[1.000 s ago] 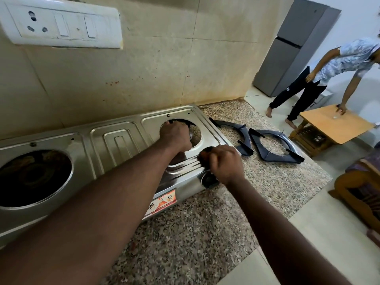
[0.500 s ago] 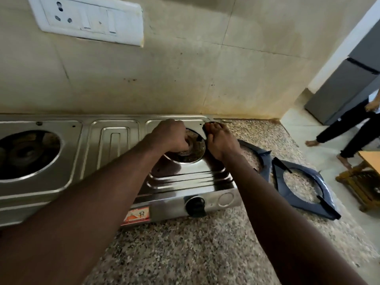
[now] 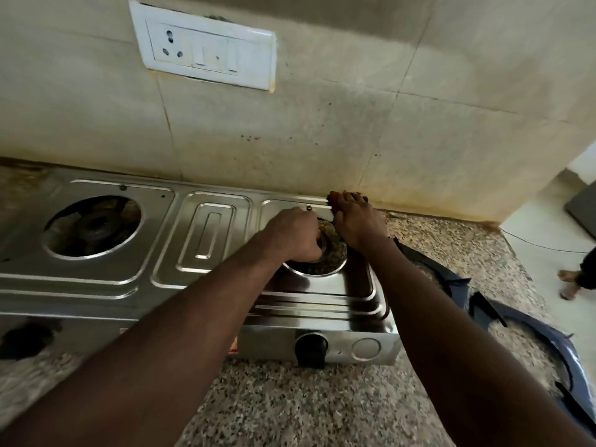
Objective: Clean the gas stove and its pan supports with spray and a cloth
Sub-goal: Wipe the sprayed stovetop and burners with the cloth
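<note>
A stainless steel gas stove [image 3: 209, 240] lies on the speckled granite counter against the tiled wall. My left hand [image 3: 290, 233] curls over the rim of the right burner opening [image 3: 329, 256], fingers inside it. My right hand [image 3: 358, 224] presses a dark reddish cloth [image 3: 335, 197] onto the stove's back right corner, near the wall. Most of the cloth is hidden under my fingers. Two dark pan supports lie off the stove on the counter to its right, one [image 3: 451, 285] partly behind my right forearm, the other [image 3: 567, 359] at the frame's right edge.
The left burner opening [image 3: 93, 225] shows a dirty burner. A black knob [image 3: 311, 348] sits on the stove's front panel. A white switchboard [image 3: 206, 53] hangs on the wall above. Another person's foot [image 3: 571, 279] stands on the floor at right, near a grey fridge [image 3: 583, 208].
My right hand has slid with the cloth from the stove's front edge near the knob up to its back right corner. My left hand has stayed on the burner rim.
</note>
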